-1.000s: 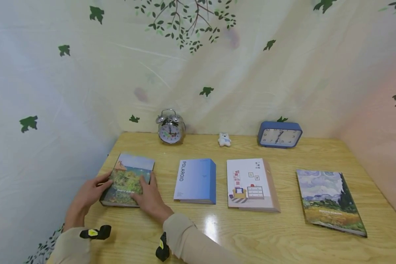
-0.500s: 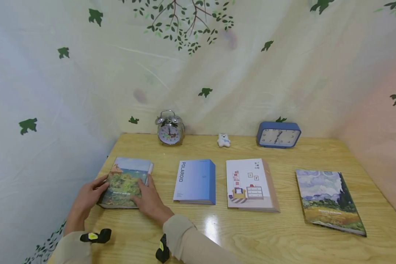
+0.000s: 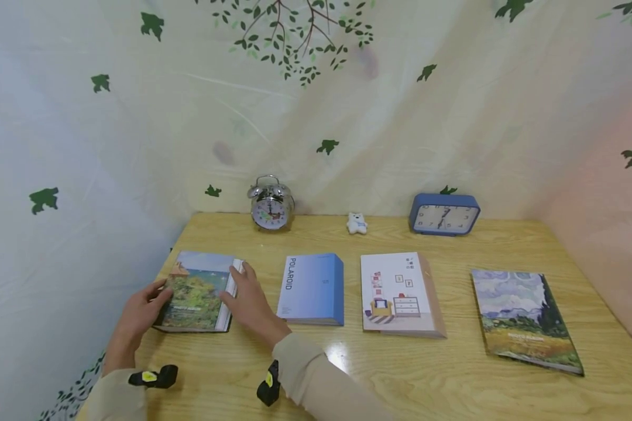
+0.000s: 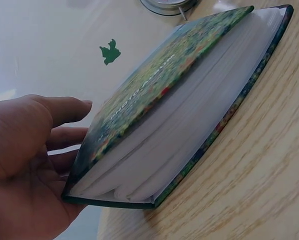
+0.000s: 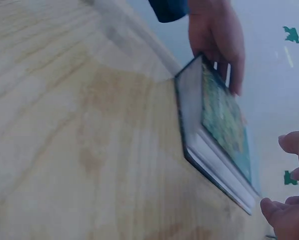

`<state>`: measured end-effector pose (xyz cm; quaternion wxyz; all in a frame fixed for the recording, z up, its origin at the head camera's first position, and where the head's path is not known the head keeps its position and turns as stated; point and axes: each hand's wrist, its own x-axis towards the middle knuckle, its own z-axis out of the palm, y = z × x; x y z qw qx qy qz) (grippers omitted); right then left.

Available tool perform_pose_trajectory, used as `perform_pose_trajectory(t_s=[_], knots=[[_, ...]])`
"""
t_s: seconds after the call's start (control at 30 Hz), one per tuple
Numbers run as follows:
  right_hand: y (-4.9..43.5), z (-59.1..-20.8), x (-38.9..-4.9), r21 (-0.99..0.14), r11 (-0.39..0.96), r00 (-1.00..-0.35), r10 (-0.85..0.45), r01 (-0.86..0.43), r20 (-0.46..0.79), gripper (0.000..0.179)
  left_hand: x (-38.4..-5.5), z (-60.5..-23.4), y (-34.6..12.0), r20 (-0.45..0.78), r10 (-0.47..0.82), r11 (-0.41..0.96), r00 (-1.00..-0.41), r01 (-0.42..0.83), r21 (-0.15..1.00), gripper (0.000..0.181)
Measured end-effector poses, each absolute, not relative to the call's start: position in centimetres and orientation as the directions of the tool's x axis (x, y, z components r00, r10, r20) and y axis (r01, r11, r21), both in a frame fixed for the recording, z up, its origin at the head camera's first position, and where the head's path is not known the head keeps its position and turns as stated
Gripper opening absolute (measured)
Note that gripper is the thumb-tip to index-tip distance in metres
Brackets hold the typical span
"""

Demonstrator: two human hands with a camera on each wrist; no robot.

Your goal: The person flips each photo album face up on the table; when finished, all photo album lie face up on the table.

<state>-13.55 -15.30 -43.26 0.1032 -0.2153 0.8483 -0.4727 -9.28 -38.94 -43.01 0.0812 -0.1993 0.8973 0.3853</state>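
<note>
A photo album (image 3: 195, 295) with a painted garden-and-sea cover lies at the table's left side. Its cover sits skewed to the left, so the white page edges (image 5: 219, 167) show beyond it on the right. My left hand (image 3: 143, 307) is at the spine side; in the left wrist view its fingers (image 4: 64, 137) lie along the spine and the thumb is over the cover's edge. My right hand (image 3: 254, 304) hovers by the album's right edge with loosely bent fingers. In the right wrist view those fingers (image 5: 277, 212) appear just apart from the pages.
Right of the album lie a blue POLAROID album (image 3: 311, 289), a white album with a room drawing (image 3: 397, 298) and a landscape-cover photo album (image 3: 526, 321). Along the back stand a silver twin-bell alarm clock (image 3: 270, 207), a small white bear figure (image 3: 357, 223) and a blue clock (image 3: 445, 215).
The album's cover has slid left, baring its page edges on the right. My right hand has come off the cover and shifted to the right; the left hand has moved slightly left.
</note>
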Motion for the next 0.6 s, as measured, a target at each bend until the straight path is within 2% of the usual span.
perform_pose_trajectory(t_s=[0.2, 0.47, 0.6], knots=[[-13.0, -42.6, -15.1, -0.868, 0.441, -0.913, -0.407, -0.227, 0.032, 0.059, -9.5, -42.4, -38.5, -0.241, -0.340, 0.672, -0.909, -0.414, 0.614, 0.078], [-9.1, -42.5, -16.7, -0.881, 0.430, -0.950, -0.306, -0.199, 0.066, 0.057, -9.8, -40.9, -36.8, 0.012, -0.447, 0.703, -0.895, -0.342, 0.623, 0.060], [-7.4, -42.8, -17.3, -0.874, 0.441, -0.963, -0.251, -0.206, 0.100, 0.056, -10.1, -40.0, -35.6, 0.103, -0.449, 0.705, -0.888, -0.281, 0.652, 0.054]])
